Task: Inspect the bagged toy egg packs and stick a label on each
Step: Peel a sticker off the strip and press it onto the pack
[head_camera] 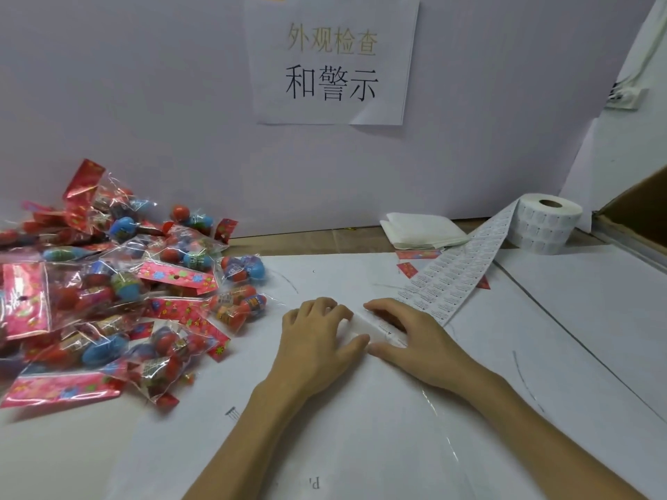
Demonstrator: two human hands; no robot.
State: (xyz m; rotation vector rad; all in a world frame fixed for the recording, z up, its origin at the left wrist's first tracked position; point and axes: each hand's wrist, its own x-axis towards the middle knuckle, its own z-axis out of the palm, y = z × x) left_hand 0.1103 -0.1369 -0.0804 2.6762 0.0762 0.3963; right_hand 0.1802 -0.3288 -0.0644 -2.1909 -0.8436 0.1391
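A heap of bagged toy egg packs (119, 283) lies on the left of the white table: clear bags with red and blue eggs and pink-red header cards. A roll of white labels (545, 225) stands at the back right, and its label strip (451, 279) trails down towards my hands. My left hand (317, 333) and my right hand (415, 337) meet at the table's middle, fingers curled. Between them they pinch a short white piece of label strip (382, 330) with small print on it. Neither hand touches an egg pack.
A folded white cloth (418, 229) lies behind the strip, next to red scraps (408, 270). A cardboard box (635, 207) rises at the right edge. A paper sign (332, 63) hangs on the white back wall. A wall socket (624, 97) sits at upper right.
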